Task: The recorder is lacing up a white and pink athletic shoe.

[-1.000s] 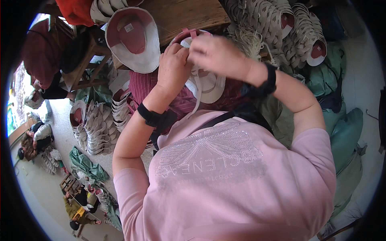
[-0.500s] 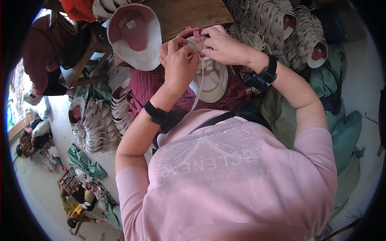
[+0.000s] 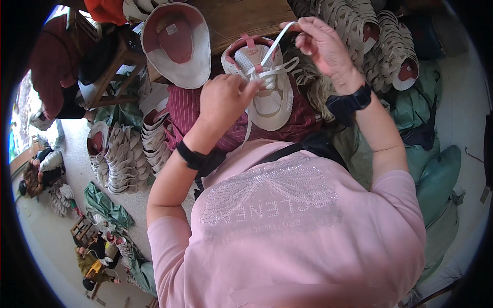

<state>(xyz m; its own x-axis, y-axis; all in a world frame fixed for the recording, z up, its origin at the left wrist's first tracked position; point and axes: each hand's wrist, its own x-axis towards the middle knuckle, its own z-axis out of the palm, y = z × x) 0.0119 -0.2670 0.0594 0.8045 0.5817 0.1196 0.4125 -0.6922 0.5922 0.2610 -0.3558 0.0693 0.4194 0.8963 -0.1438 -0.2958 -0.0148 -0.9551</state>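
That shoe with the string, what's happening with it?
A person in a pink shirt is lacing a white and pink shoe that rests on their lap. The right hand pulls a white lace up and away, while the left hand presses on the laces. Stacks of shoe parts lie around.

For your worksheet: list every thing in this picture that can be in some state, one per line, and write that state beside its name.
shoe: lying across the lap, partly laced.
white lace: pulled taut upward by the right hand.
left hand: pressing on the lacing.
right hand: raised, pinching the lace end.
pink cap: lying upside down on the table.
stacked insoles: piled in rows on the floor.
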